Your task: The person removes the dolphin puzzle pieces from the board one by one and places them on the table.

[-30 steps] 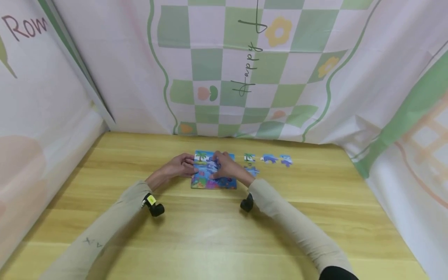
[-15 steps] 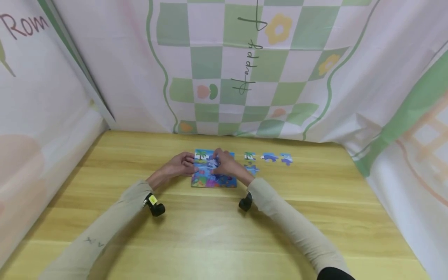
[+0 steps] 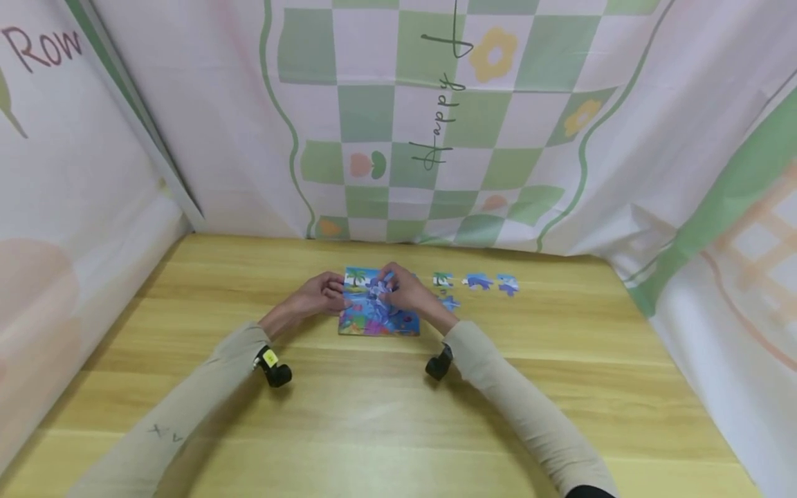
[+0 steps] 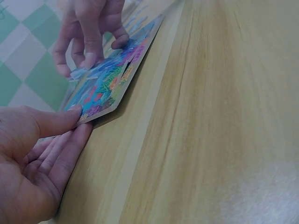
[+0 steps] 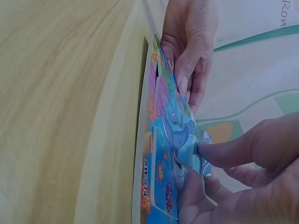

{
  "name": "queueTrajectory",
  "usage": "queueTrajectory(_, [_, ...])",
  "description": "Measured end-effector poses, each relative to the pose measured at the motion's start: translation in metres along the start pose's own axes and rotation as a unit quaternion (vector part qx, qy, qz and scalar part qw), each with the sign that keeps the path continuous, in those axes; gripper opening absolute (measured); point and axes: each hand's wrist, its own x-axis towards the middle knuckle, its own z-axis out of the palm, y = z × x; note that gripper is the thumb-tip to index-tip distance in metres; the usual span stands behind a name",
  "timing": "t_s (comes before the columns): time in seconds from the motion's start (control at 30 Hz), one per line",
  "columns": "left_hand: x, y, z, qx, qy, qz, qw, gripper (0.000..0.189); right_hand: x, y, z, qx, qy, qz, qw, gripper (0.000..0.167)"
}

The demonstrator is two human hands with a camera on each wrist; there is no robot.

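Note:
A jigsaw board [image 3: 350, 326] with a sea picture, palm tree and dolphin lies near the back of the wooden table. My left hand [image 3: 319, 294] grips its left edge, thumb [image 4: 65, 120] on top and fingers beneath, as the left wrist view shows. Over the middle of the board, my right hand [image 3: 409, 292] pinches a blue and white puzzle piece [image 5: 206, 137] between thumb and fingers. Part of that piece is hidden by the fingers. In the right wrist view a dolphin piece [image 5: 180, 135] lies in the board, beside the fingertips.
Loose puzzle pieces lie right of the board: a palm tree piece [image 3: 443, 279], a blue piece [image 3: 478, 281], another blue one [image 3: 508, 284] and one [image 3: 450, 303] partly behind the right hand. A patterned curtain [image 3: 429, 221] hangs along the table's back edge.
My right thumb has drawn up closer to the fingers, showing more of the picture below it. The left hand and the loose pieces have stayed in place.

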Motion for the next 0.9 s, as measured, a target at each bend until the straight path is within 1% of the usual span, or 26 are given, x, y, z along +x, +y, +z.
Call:
queueTrajectory(0.07, [0.001,0.000,0.000,0.004,0.005,-0.008,0.9999,0.068,0.000,0.001,0.001,0.008,-0.003,-0.003,1.0000,0.028])
queueTrajectory(0.27, [0.001,0.001,0.001,0.012,0.010,-0.010,0.9998,0.065,-0.002,0.000,0.002,0.017,-0.002,-0.014,0.9998,0.028])
queueTrajectory(0.4, [0.002,0.001,0.002,0.016,0.016,-0.018,0.9996,0.065,-0.003,0.001,0.004,0.006,0.003,-0.022,0.9997,0.029])
queueTrajectory(0.57, [0.003,0.005,0.008,0.028,0.038,-0.041,0.9980,0.065,-0.003,0.003,0.006,-0.012,0.010,-0.034,0.9993,0.029])
queueTrajectory(0.63, [0.005,0.008,0.014,0.046,0.054,-0.053,0.9961,0.064,-0.003,0.003,0.006,-0.016,0.013,-0.039,0.9990,0.029])
queueTrajectory(0.7, [0.007,0.011,0.019,0.081,0.069,-0.059,0.9925,0.066,-0.003,0.004,0.006,-0.020,0.016,-0.042,0.9988,0.028])
queueTrajectory(0.77, [0.007,0.014,0.026,0.114,0.082,-0.054,0.9887,0.068,-0.003,0.004,0.006,-0.024,0.018,-0.041,0.9987,0.028])
queueTrajectory(0.83, [0.007,0.016,0.032,0.148,0.098,-0.046,0.9831,0.069,-0.003,0.003,0.006,-0.030,0.020,-0.043,0.9984,0.028])
queueTrajectory(0.9, [0.005,0.018,0.036,0.172,0.109,-0.033,0.9785,0.069,-0.004,0.003,0.006,-0.036,0.019,-0.046,0.9981,0.029])
